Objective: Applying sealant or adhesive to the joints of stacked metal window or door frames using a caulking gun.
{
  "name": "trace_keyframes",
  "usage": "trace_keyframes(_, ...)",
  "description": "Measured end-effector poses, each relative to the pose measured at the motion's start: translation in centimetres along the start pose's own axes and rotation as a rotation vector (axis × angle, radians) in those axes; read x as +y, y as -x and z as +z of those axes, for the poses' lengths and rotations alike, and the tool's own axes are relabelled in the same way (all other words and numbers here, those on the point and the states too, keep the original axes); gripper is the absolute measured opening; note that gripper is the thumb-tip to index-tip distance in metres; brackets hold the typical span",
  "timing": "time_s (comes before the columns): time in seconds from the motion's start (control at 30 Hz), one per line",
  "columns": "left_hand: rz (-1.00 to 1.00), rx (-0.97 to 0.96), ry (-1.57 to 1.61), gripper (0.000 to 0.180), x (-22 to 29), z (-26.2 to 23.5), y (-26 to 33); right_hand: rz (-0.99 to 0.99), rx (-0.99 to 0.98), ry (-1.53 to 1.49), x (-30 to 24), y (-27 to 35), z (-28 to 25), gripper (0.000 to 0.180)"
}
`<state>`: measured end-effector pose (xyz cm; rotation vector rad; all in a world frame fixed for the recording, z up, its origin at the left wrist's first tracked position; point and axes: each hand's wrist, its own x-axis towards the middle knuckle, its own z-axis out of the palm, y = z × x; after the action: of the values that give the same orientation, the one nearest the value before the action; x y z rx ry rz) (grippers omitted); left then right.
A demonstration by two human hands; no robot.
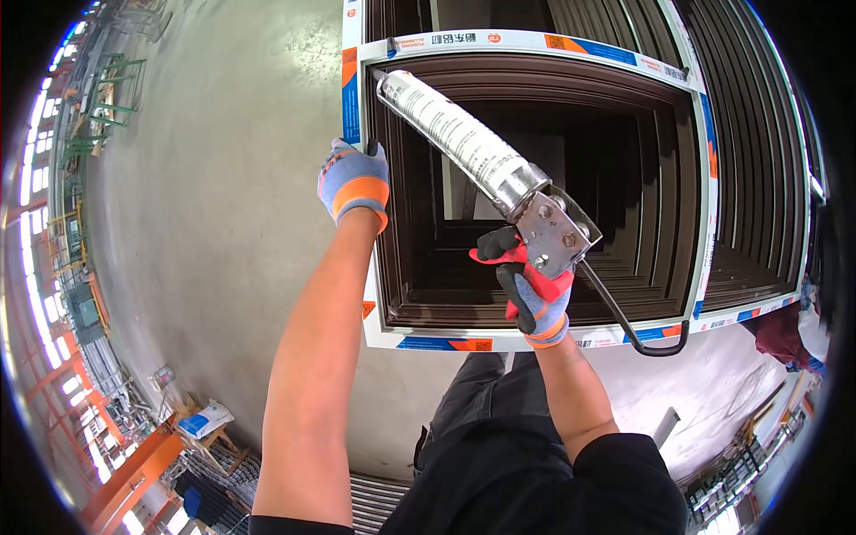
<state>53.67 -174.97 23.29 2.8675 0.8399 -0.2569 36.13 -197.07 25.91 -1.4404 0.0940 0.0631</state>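
Note:
In my right hand (539, 294), gloved in blue and black, is a caulking gun (555, 234) with a red handle. My fingers are wrapped round that handle. The gun carries a white sealant cartridge (459, 132) and points up and left. Its nozzle tip is at the upper left inner corner of the top window frame (535, 42). This frame is dark brown, with printed white, blue and orange protective film. With my left hand (354, 176), in a blue and orange glove, I grip its left side just below that corner; part of the fingers is hidden.
Several more brown frames (669, 205) are stacked beneath the top one. Further frames (753, 152) stand on the right. Grey concrete floor (214, 196) lies to the left. Metal racks (98, 339) line the far left, near a blue and white bag (206, 419).

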Motion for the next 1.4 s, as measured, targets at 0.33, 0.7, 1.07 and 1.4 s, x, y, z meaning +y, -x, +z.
trace_keyframes(0.33, 0.024, 0.004, 0.019, 0.046, -0.1, 0.0, 0.0, 0.018, 0.050, -0.113, 0.2, 0.2, -0.1, 0.035)
trace_keyframes(0.7, 0.018, -0.010, -0.006, 0.049, -0.2, -0.1, 0.0, -0.019, 0.081, -0.150, -0.3, -0.5, 0.0, 0.025)
trace_keyframes(1.07, -0.002, -0.021, 0.014, 0.047, 0.0, -0.5, 0.0, 0.109, 0.076, -0.070, -1.9, -0.1, -1.1, 0.031)
trace_keyframes(1.4, 0.035, 0.009, -0.007, 0.047, -0.6, 0.3, -0.2, 0.195, -0.002, -0.097, -1.4, 1.0, -4.7, 0.036)
